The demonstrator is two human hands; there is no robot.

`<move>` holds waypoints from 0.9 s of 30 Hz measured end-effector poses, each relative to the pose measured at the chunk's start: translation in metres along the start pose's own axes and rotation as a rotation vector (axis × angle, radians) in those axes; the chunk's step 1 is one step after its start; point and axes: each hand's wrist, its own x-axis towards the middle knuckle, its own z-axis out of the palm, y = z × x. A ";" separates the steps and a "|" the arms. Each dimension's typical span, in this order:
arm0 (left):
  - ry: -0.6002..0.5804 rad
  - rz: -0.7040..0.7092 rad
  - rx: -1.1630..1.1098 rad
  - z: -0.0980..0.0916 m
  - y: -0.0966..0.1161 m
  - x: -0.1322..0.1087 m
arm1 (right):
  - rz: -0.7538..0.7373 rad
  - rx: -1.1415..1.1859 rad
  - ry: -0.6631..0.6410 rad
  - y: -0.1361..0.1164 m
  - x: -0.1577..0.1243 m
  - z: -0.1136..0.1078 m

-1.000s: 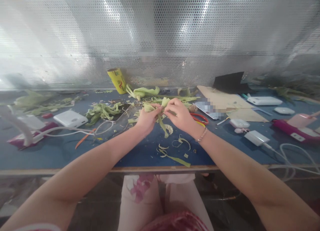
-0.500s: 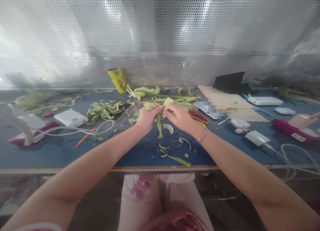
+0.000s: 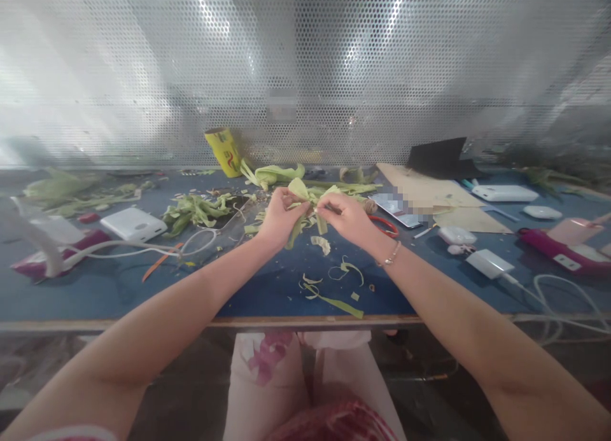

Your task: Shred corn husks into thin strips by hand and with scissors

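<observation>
Leaf strips [image 3: 341,305] lie near the front edge of the surface [image 3: 267,294]; by its back edge (before a perforated panel [image 3: 305,65]), a canister [image 3: 224,153] sits left of cardboard sheets [image 3: 451,196]

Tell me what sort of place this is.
Probably a workbench, perhaps in a workshop: a blue tabletop with a perforated panel along its far side, and heaped green leafy scraps lying on it.

Blue table [image 3: 191,298] with brownish front edge [image 3: 305,323], perforated metal screen [image 3: 315,78] behind, bright glare streaks [image 3: 397,11], dark floor [image 3: 191,396] below
</observation>
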 end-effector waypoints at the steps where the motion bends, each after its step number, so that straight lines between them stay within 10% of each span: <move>1: 0.027 0.027 0.028 0.000 0.000 -0.001 | 0.008 0.021 0.003 0.001 0.000 0.000; 15: -0.021 0.162 0.283 0.001 0.003 -0.008 | 0.096 0.123 0.026 0.008 0.001 0.003; 27: -0.167 -0.270 0.035 -0.002 0.005 -0.003 | -0.175 -0.344 -0.042 0.001 -0.008 0.002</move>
